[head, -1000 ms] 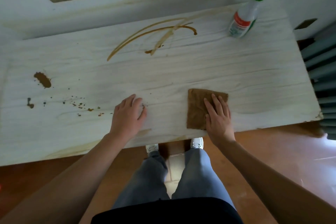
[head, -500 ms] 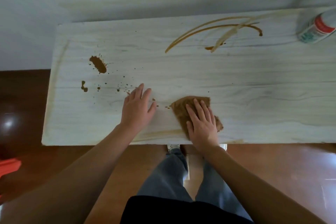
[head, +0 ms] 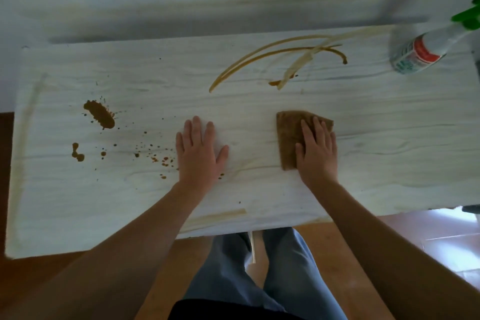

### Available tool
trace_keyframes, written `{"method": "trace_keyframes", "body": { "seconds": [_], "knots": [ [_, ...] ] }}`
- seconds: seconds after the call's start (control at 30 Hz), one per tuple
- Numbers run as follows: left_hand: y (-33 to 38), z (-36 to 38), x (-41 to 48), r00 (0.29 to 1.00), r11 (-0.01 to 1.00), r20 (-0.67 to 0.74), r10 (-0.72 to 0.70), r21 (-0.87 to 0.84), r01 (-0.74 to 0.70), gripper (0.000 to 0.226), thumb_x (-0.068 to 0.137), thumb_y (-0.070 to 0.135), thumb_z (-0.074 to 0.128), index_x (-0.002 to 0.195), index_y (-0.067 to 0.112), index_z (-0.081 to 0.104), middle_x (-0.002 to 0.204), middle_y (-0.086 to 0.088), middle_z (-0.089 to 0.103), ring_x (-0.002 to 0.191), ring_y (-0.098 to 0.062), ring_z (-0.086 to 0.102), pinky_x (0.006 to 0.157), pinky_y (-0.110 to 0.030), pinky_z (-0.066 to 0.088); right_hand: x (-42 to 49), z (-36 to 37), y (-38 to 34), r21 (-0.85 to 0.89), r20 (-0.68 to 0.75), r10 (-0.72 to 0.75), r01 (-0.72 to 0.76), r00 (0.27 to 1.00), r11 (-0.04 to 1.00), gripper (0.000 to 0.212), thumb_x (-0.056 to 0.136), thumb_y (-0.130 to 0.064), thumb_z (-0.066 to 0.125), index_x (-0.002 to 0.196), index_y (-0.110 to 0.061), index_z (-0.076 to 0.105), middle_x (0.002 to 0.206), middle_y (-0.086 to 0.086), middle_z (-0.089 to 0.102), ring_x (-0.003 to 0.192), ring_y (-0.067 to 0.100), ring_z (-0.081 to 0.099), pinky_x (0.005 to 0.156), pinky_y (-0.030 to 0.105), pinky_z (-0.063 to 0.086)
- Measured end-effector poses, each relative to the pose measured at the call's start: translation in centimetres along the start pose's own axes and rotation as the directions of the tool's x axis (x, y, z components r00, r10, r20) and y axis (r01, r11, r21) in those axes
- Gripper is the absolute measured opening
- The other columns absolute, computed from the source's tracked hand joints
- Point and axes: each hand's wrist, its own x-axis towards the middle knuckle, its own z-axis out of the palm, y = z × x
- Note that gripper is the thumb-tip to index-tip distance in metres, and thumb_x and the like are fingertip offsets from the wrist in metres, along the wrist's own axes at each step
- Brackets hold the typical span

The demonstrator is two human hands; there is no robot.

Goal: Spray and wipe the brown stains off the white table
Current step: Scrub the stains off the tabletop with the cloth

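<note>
Right hand (head: 318,153) lies flat, fingers straight, pressing the brown cloth (head: 289,132) onto the white table (head: 389,150). Left hand (head: 198,153) is spread flat on the tabletop, holding nothing, just beside the brown speckles (head: 155,156). Further left sits the big blot (head: 100,114), and the curved streaks (head: 272,57) arc at the back, all unwiped. The spray bottle (head: 420,52) stands far right, well apart. The risk, I'd say, is that an unsprayed cloth dragged through only smears them, and that left palm could spread the spots.
</note>
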Motion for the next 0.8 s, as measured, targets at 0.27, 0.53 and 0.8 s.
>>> {"method": "trace_keyframes", "body": {
  "seconds": [0.27, 0.53, 0.8],
  "knots": [
    [0.8, -0.6, 0.6, 0.996, 0.998, 0.061, -0.067, 0.026, 0.065, 0.076, 0.101, 0.059, 0.031, 0.161, 0.015, 0.018, 0.170, -0.016, 0.000, 0.157, -0.034, -0.002, 0.126, -0.051, 0.008, 10.8, -2.7, -0.5, 0.004, -0.002, -0.071, 0.071, 0.997, 0.997, 0.057, 0.103, -0.026, 0.040, 0.157, -0.015, 0.027, 0.166, 0.010, 0.016, 0.154, 0.029, 0.009, 0.126, 0.044, 0.007],
    [9.5, -0.4, 3.1, 0.999, 0.999, -0.009, -0.049, -0.005, 0.049, 0.075, 0.100, 0.061, 0.027, 0.161, 0.019, 0.015, 0.170, -0.014, 0.003, 0.157, -0.031, 0.003, 0.126, -0.050, 0.011, 15.5, -2.2, -3.2, 0.035, 0.053, -0.291, 0.290, 0.955, 0.957, 0.062, 0.102, -0.038, 0.041, 0.157, -0.015, 0.026, 0.167, 0.011, 0.012, 0.154, 0.029, 0.005, 0.126, 0.043, 0.002],
    [12.2, 1.1, 4.6, 0.998, 0.997, -0.019, -0.052, 0.065, 0.053, 0.078, 0.097, 0.064, 0.027, 0.160, 0.018, 0.026, 0.169, -0.016, 0.012, 0.156, -0.036, 0.010, 0.124, -0.052, 0.016, 17.0, -3.0, 1.9, 0.055, 0.049, -0.300, 0.297, 0.953, 0.953, 0.065, 0.100, -0.048, 0.039, 0.158, -0.023, 0.023, 0.168, 0.004, 0.011, 0.155, 0.024, 0.006, 0.125, 0.042, 0.011]
  ]
}}
